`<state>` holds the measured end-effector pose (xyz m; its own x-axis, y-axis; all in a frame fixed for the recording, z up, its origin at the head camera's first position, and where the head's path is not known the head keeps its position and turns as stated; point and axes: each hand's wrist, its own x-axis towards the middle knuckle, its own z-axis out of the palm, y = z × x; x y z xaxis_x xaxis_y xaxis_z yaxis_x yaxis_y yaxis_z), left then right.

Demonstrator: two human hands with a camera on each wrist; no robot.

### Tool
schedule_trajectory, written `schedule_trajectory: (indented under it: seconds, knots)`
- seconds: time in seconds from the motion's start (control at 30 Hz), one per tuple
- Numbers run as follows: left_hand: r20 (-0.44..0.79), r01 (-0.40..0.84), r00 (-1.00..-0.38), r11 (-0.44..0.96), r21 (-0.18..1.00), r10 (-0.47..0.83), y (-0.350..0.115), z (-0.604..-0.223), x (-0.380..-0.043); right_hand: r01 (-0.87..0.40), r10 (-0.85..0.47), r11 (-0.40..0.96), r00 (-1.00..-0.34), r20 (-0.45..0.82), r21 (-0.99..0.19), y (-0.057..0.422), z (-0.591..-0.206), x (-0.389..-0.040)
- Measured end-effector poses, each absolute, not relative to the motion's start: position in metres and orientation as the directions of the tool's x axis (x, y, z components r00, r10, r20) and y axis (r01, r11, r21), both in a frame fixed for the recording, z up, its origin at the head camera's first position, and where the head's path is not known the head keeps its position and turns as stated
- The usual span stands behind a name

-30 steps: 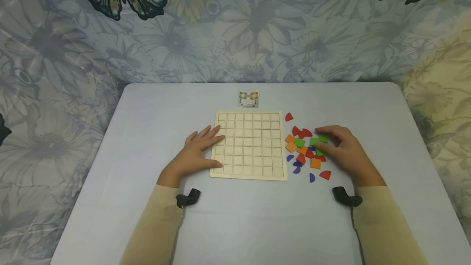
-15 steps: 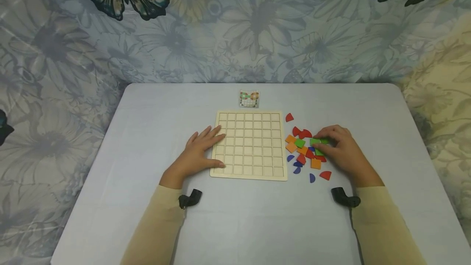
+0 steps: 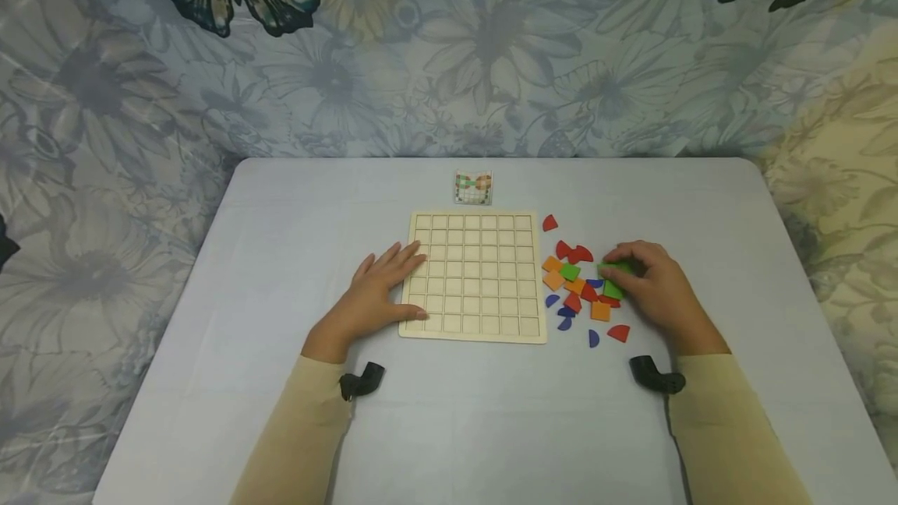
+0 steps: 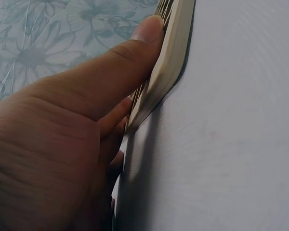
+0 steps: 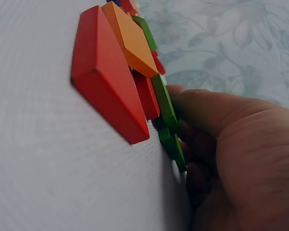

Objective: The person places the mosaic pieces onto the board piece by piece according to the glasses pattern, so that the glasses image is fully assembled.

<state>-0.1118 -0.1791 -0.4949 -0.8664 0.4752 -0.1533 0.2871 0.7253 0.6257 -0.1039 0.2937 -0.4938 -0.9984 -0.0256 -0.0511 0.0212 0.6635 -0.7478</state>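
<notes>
A pale wooden board (image 3: 475, 276) with a grid of square recesses lies flat on the table. My left hand (image 3: 368, 294) rests at its left edge, fingers spread and thumb over the near left corner; the left wrist view shows the thumb (image 4: 120, 60) on the rim. To the board's right, my right hand (image 3: 659, 287) pinches a green square tile (image 3: 619, 266) between thumb and fingers. Just under the thumb lies another green tile (image 3: 612, 290). In the right wrist view, the thumb is beside a green tile (image 5: 164, 101), and the other fingertips are partly hidden.
Orange squares (image 3: 553, 280), red quarter-round pieces (image 3: 619, 333) and blue half-round pieces (image 3: 594, 338) lie scattered between the board and my right hand. A small pattern card (image 3: 473, 188) lies behind the board. Floral cloth (image 3: 491, 61) hangs beyond the table's back edge.
My right fingers have closed on a green tile and drawn it slightly right, toward the palm, uncovering more of a blue piece. The left hand has stayed on the board.
</notes>
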Motion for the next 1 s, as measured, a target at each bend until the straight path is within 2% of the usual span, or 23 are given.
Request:
schedule_trajectory:
  seconds: [0.37,0.6,0.8,1.0]
  knots:
    - [-0.088,0.294,-0.884,0.692,0.659,0.459,-0.1826,-0.4983,-0.1136,-0.010,-0.019,0.745,-1.000,-0.006,-0.667,0.2944,-0.4966,-0.1048]
    - [-0.109,0.261,-0.894,0.702,0.663,0.435,-0.1829,-0.4987,-0.1125,0.011,-0.019,0.719,-0.999,-0.036,-0.695,0.2920,-0.4942,-0.1054]
    - [-0.110,0.254,-0.896,0.701,0.666,0.430,-0.1826,-0.5003,-0.1103,-0.002,-0.045,0.764,-0.998,-0.051,-0.645,0.2931,-0.4930,-0.1038]
    - [-0.114,0.258,-0.892,0.700,0.666,0.437,-0.1821,-0.4994,-0.1113,0.013,-0.011,0.780,-0.999,-0.035,-0.626,0.2979,-0.4915,-0.1028]
